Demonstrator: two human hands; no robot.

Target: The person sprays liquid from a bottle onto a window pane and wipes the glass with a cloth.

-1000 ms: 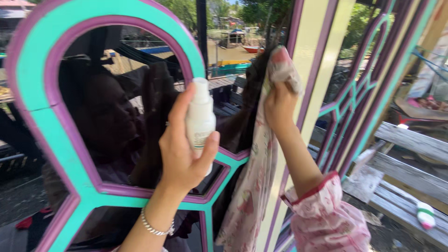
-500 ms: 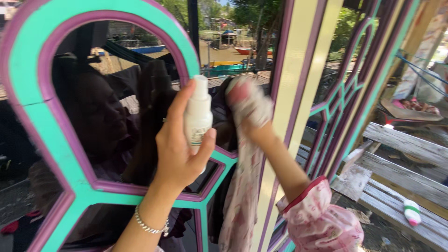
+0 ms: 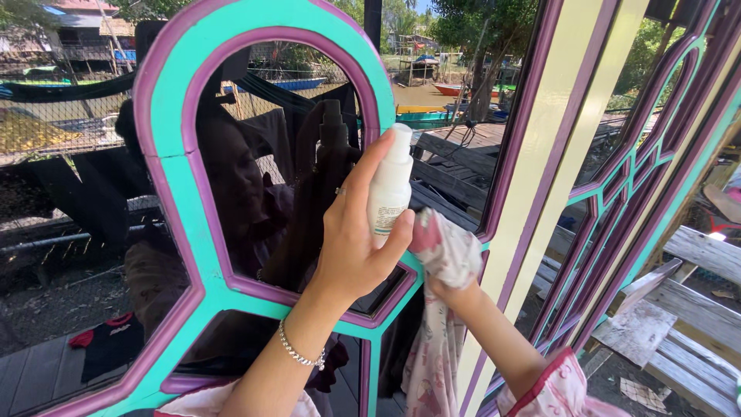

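My left hand (image 3: 351,243) grips a small white spray bottle (image 3: 388,188), held upright in front of the dark glass pane (image 3: 270,185) of a window with a turquoise and purple frame (image 3: 166,147). A silver bracelet circles that wrist. My right hand (image 3: 455,295) is closed on a pink patterned cloth (image 3: 444,255), pressed against the lower right part of the glass, just right of the bottle. The rest of the cloth hangs down below the hand. The glass shows a reflection of a person.
A pale yellow post (image 3: 556,154) with purple edging stands right of the pane. More turquoise and purple frames (image 3: 641,170) lie beyond it. Weathered wooden planks (image 3: 679,309) sit at the lower right. Boats and water are mirrored in the glass.
My right hand has wiped the cloth down the glass, from high by the post to low beside the bottle. The view has swung left. The bottle stays in my left hand.
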